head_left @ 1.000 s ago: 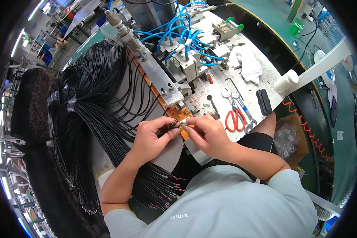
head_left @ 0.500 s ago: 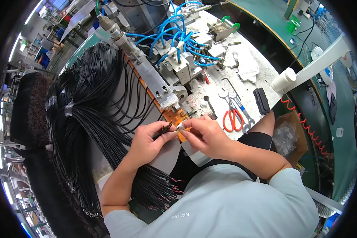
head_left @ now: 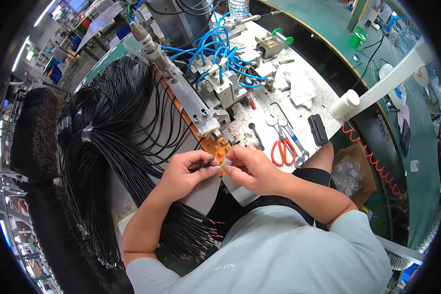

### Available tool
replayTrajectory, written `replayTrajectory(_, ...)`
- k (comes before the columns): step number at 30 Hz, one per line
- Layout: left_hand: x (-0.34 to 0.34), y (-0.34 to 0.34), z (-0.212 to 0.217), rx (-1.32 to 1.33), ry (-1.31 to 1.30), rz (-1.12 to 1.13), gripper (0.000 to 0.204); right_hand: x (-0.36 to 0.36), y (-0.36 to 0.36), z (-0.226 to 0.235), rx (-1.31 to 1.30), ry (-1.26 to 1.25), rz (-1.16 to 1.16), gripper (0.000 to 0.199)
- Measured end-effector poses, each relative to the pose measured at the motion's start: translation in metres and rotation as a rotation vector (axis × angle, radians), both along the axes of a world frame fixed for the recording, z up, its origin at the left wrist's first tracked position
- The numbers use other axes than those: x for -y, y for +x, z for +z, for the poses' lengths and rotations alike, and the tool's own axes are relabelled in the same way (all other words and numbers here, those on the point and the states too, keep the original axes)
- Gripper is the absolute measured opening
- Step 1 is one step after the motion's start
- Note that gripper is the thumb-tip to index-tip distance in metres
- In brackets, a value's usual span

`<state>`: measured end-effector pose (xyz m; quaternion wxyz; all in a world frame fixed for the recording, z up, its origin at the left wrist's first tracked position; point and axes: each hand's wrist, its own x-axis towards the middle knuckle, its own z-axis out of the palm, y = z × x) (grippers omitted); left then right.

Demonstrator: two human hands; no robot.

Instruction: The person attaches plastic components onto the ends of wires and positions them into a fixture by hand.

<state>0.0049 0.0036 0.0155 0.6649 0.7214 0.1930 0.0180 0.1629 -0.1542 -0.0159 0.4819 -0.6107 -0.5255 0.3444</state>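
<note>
My left hand [head_left: 187, 170] is closed, pinching dark cable ends [head_left: 209, 161] between thumb and fingers. Facing it, my right hand [head_left: 252, 170] pinches a small whitish piece [head_left: 226, 162], mostly covered by the fingertips, so its kind is unclear. The fingertips of both hands nearly meet, just in front of an orange fixture block [head_left: 213, 145] at the lower end of a metal machine arm [head_left: 183, 98]. To the left lies a thick bundle of black cables [head_left: 125, 164], whose stripped reddish ends [head_left: 201, 240] hang beside my left forearm.
On the white tabletop lie red-handled scissors [head_left: 283, 151], wrenches [head_left: 299, 142], a black case [head_left: 317, 130] and a white cloth [head_left: 300, 88]. Blue air tubes [head_left: 223, 49] run over the machine. A cardboard box [head_left: 365, 183] with plastic bags stands at right, near a red coiled hose [head_left: 377, 159].
My fingertips have drawn closer together, and the whitish piece is more covered now. The whole view has shifted slightly, while the tools and cable bundle stay in place.
</note>
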Motion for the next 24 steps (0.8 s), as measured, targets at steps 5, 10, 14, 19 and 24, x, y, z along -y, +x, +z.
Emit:
replayTrajectory(5, -0.007, -0.004, -0.007, 0.022, -0.032, 0.012, 0.016, -0.004, 0.005, 0.001, 0.292, 0.281, -0.036, 0.019)
replayTrajectory(10, 0.006, 0.002, -0.003, 0.093, 0.251, 0.082, 0.018, -0.014, 0.004, -0.015, 0.526, 0.325, -0.096, 0.018)
replayTrajectory(14, 0.013, 0.001, 0.015, 0.196, 0.748, 0.134, 0.016, -0.024, 0.016, -0.045, 0.372, 0.235, -0.393, 0.015)
replayTrajectory(19, -0.004, -0.002, 0.000, 0.152, 0.407, -0.220, 0.019, -0.027, 0.016, -0.059, -0.348, -0.065, -0.361, 0.016)
replayTrajectory(24, 0.000, 0.000, -0.004, 0.156, 0.692, -0.083, 0.020, -0.034, 0.026, -0.051, -0.483, -0.157, -0.264, 0.019)
